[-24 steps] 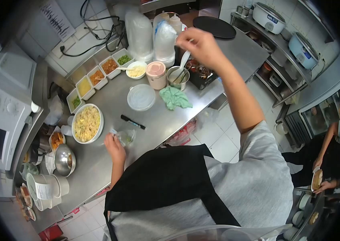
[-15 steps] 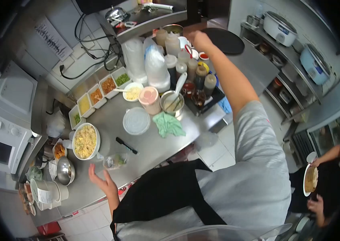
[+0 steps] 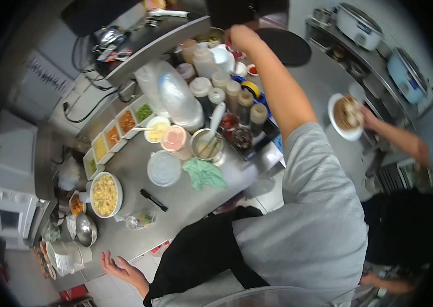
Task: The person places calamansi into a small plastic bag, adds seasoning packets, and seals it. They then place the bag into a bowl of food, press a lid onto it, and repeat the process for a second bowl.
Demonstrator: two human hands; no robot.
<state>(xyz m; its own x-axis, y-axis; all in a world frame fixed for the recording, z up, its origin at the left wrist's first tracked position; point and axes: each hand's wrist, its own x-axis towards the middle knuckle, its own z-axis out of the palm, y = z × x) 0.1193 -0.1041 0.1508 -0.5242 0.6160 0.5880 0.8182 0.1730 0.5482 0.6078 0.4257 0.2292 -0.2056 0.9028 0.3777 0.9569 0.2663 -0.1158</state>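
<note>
My right hand [image 3: 242, 38] reaches far over the back of the counter, beside a white bowl [image 3: 223, 59] and the sauce bottles. Its fingers are bent round something red that is too small to make out. My left hand [image 3: 119, 267] hangs palm up off the counter's front edge, fingers apart, holding nothing. Nearest to it on the steel counter are a small clear bag [image 3: 141, 220], a black marker [image 3: 154, 200] and a metal bowl [image 3: 86, 229]. A green cloth [image 3: 203, 174] lies below a steel pot [image 3: 207, 146] with a ladle in it.
A large bowl of yellow food [image 3: 105, 194] stands at the left, below trays of toppings [image 3: 112, 137]. At the right, a co-worker's hand [image 3: 372, 120] holds a white plate of food [image 3: 347, 116] by the side counter. Rice cookers [image 3: 360, 28] sit on a shelf.
My right hand has moved slightly left and up, and my left hand has dropped lower. The co-worker's plate has come up and left, over to the side counter. The view has shifted.
</note>
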